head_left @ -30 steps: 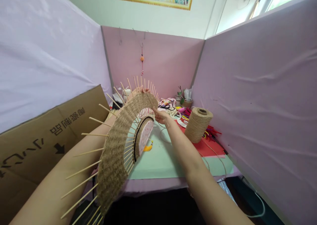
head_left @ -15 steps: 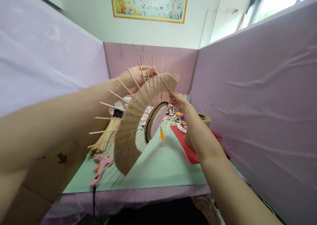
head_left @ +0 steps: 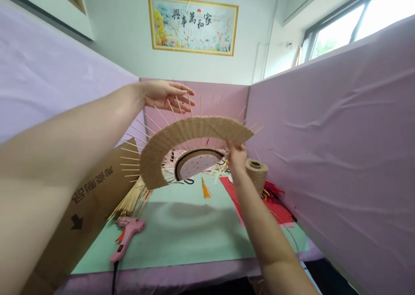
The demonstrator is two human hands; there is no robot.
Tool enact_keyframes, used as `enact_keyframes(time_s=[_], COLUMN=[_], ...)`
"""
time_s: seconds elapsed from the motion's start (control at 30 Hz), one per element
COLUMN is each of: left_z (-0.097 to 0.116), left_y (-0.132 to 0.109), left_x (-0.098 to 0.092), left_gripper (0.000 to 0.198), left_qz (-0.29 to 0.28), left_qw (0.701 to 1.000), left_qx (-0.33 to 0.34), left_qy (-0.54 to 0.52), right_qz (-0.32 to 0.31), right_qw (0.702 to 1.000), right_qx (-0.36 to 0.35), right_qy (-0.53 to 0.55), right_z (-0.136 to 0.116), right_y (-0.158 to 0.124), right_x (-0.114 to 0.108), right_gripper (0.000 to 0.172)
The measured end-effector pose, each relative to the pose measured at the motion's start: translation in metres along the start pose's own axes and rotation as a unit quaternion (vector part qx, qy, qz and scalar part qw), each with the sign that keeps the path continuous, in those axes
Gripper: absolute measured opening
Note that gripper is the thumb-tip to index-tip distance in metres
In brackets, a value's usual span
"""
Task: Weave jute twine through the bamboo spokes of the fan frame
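A woven fan (head_left: 184, 130) is held up above the table. It has a tan twine band on thin wooden sticks, which stick out past its outer edge, and a pale, red-dotted inner panel (head_left: 198, 165) edged in black. My right hand (head_left: 237, 156) grips the band near its right end. Over the upper left edge, my left hand (head_left: 168, 97) has its fingers stretched out among the stick tips, apart from the woven band. A yellow-orange tassel (head_left: 205, 189) shows below the panel; I cannot tell whether it is attached to the fan.
On the green tabletop (head_left: 181, 238), a pink glue gun (head_left: 127, 238) lies front left, by a bundle of thin sticks (head_left: 128, 200). A cardboard box (head_left: 81, 217) stands at left. A twine spool (head_left: 257, 174) and red sheet (head_left: 275, 213) are at right. Lilac partitions (head_left: 340, 156) enclose the table.
The fan has turned from a steep tilt to nearly level, its lower left end rising. My left hand has shifted left and spread its fingers off the edge. The camera view has tipped upward.
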State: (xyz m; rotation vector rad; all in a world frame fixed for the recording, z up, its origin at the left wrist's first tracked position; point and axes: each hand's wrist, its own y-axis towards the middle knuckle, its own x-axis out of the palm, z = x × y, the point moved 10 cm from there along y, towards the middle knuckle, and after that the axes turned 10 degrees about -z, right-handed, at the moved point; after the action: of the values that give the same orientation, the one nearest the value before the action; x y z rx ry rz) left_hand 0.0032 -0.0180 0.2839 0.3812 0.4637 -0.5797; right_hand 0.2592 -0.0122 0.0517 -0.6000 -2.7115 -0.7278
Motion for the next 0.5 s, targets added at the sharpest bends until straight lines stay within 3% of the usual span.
enact_keyframes(time_s=[0.03,0.13,0.23,0.3,0.4,0.43,0.5], left_z=[-0.005,-0.024,-0.026,-0.012,-0.013,-0.019,-0.037], left_y=[0.004,0.009,-0.017,-0.045,-0.068,-0.076,-0.094], left_x=[-0.006,-0.011,-0.016,0.012,0.086,0.101,0.106], left_gripper=[0.012,0.022,0.017,0.010,0.019,0.026,0.045], left_qz=[0.018,0.051,0.234,0.298,0.256,0.265,0.351], left_qw=[1.000,0.998,0.964,0.918,0.865,0.848,0.824], left_qx=[0.016,0.043,0.115,0.202,0.257,0.256,0.216], left_qy=[-0.008,-0.010,0.048,0.166,0.348,0.381,0.388], right_qz=[0.054,0.089,0.119,0.133,0.141,0.143,0.150], right_qw=[0.998,0.996,0.992,0.990,0.989,0.989,0.988], right_qx=[-0.015,-0.016,-0.008,-0.006,-0.010,-0.011,-0.007], right_qy=[0.011,0.023,0.037,0.043,0.042,0.041,0.044], right_z=[0.010,0.043,0.064,0.071,0.074,0.074,0.076], right_y=[-0.013,-0.043,-0.061,-0.068,-0.078,-0.082,-0.092], right_x=[-0.008,-0.012,-0.023,-0.033,-0.044,-0.048,-0.055], right_gripper=[0.041,0.044,0.041,0.040,0.040,0.041,0.041])
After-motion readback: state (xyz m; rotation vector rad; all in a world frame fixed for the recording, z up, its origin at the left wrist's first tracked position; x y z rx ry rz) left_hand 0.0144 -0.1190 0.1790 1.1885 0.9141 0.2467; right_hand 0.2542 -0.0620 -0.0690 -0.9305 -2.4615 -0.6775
